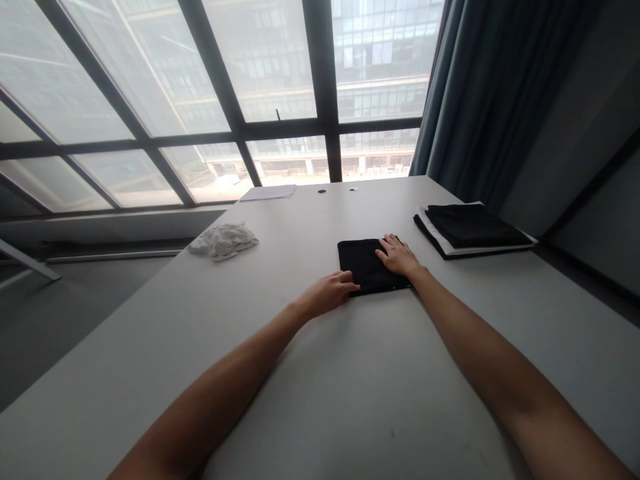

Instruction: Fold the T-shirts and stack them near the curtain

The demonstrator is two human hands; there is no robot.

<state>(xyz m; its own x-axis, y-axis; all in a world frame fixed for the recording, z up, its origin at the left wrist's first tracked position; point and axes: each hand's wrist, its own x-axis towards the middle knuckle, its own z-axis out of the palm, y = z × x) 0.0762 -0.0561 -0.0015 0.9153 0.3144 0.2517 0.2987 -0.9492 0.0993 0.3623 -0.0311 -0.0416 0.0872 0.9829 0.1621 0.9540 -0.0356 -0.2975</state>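
A folded black cloth (367, 265) lies flat on the white table, roughly square in shape. My right hand (399, 256) rests on its right side with the fingers stretched out over the fabric. At the near left corner, my left hand (336, 292) has its fingers curled and closed on the cloth's edge. The fingertips of my left hand are partly hidden, so how much fabric they hold is unclear.
On the right lies a stack of folded black and white cloths (475, 227). A crumpled white cloth (225, 241) sits near the table's left edge. White sheets (269, 193) lie at the far left corner. A large window and a blue curtain (480, 93) stand behind the table (300, 373).
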